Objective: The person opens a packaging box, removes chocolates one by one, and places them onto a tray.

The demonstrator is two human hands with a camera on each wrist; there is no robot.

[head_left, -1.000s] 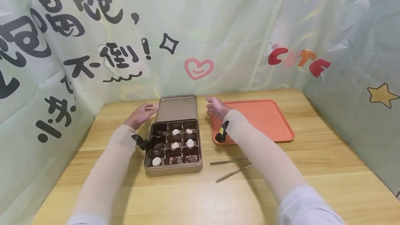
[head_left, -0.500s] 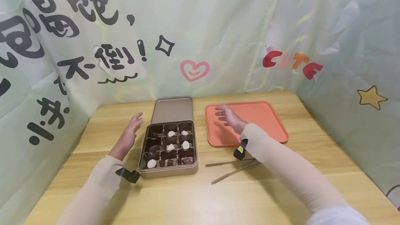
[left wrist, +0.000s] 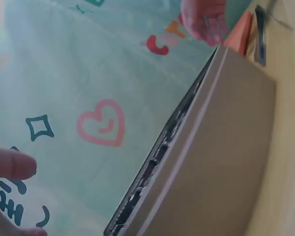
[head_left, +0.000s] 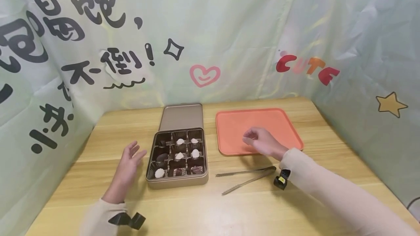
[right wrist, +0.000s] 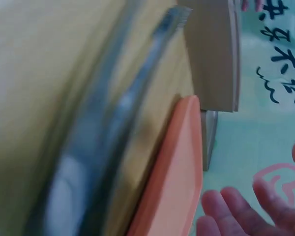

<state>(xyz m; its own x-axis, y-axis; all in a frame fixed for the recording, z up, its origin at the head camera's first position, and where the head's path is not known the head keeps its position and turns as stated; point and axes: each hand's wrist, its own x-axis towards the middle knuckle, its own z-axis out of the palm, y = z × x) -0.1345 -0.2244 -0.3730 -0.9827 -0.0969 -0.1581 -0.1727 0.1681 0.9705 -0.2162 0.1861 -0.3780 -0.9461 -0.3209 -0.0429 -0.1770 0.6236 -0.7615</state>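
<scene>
An open brown tin of chocolates stands left of the middle, its inside split into small compartments. White chocolates and dark chocolates sit in them. My left hand hovers to the left of the tin, fingers spread and holding nothing. Over the front part of an orange tray is my right hand, fingers loosely bent with nothing in them. Metal tongs lie spread on the table just in front of that hand, tips toward the tin. In the right wrist view the tongs appear close and blurred.
The tin's lid lies flat behind the tin. Under everything is a wooden table. A pale printed curtain hangs along the back and both sides.
Both hands have drawn back toward the person and apart: the left away from the lid and tin, the right rightward across the tray toward the tongs. Tin, tray and tongs stay put.
</scene>
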